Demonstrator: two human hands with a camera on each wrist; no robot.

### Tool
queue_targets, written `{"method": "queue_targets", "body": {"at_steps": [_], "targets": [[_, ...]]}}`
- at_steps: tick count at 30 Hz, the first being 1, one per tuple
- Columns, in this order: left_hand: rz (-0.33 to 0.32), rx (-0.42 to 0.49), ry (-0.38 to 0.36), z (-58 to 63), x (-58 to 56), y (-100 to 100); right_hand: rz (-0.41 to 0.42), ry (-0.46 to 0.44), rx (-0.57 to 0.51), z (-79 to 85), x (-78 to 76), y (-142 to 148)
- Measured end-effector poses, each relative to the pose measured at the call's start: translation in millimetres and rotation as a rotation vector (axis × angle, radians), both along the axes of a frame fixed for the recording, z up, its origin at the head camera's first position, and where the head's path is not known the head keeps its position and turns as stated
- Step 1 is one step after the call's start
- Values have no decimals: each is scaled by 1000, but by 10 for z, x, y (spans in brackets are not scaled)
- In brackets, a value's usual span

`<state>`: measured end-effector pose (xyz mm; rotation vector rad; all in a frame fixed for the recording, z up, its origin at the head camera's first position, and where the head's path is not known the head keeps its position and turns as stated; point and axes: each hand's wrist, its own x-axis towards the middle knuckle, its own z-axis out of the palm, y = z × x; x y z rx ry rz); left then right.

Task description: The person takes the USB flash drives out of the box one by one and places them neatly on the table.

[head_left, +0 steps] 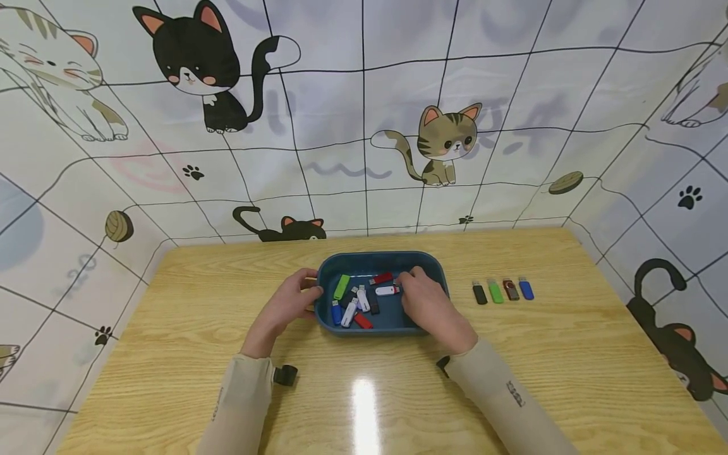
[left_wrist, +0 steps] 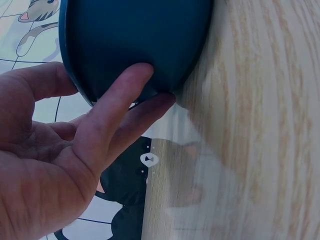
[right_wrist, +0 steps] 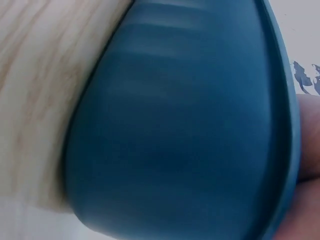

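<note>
A dark blue tray (head_left: pixel 375 332) holds several USB sticks: a green one (head_left: pixel 341 287), a blue one (head_left: pixel 336 313), white ones (head_left: pixel 349 312), black ones (head_left: pixel 373 301) and red ones (head_left: pixel 363 321). My left hand (head_left: pixel 289 300) grips the tray's left end. In the left wrist view its fingers (left_wrist: pixel 125 90) lie along the outer wall, with a digit at the rim. Over the tray's right side reaches my right hand (head_left: pixel 428 303), fingers down inside, beside a white stick (head_left: pixel 387 291) and a red stick (head_left: pixel 381 278). Its fingertips are hidden; the right wrist view mostly shows the tray's outer wall (right_wrist: pixel 175 115).
Right of the tray, several USB sticks form a row on the wooden table (head_left: pixel 569 354): black (head_left: pixel 479 292), green (head_left: pixel 495 292), brown (head_left: pixel 510 290) and blue (head_left: pixel 526 289). A cat-print sheet (head_left: pixel 341 114) surrounds the table at the back and sides.
</note>
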<state>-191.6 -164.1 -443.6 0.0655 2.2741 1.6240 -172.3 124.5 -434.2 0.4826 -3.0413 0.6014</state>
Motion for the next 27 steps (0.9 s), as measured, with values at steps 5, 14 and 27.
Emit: {"method": "queue_targets", "body": {"at_steps": [5,14,27], "targets": [[-5,5,3,5,-2,4,-16,26,87,64,33,53],[2,1,-6,3,-3,2,74,-154,162,143,46,25],[-8,11,-3,-13,-5,-6,192,-7,154,88,-17,125]]}}
